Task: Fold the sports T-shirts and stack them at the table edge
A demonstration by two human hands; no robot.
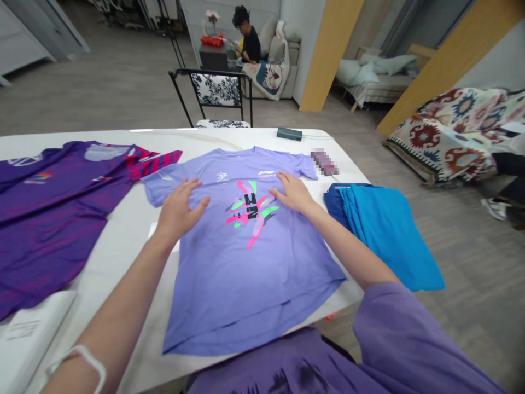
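A lavender T-shirt (pixel 233 279) with a bright pink, green and black print lies spread face up on the white table, its collar at the far side. My left hand (pixel 180 207) rests on the shirt's left side below the sleeve, fingers apart. On the right part of the chest, beside the print and just under the white logo, my right hand (pixel 293 192) lies with its fingers spread. Neither hand grips the cloth.
A purple and red jersey (pixel 53 219) lies spread at left, above white papers (pixel 33 334). Folded blue cloth (pixel 381 230) sits at the right edge. A phone (pixel 325 162) and dark green box (pixel 289 134) lie behind. A chair (pixel 217 90) stands beyond; a person (pixel 250 44) sits farther back.
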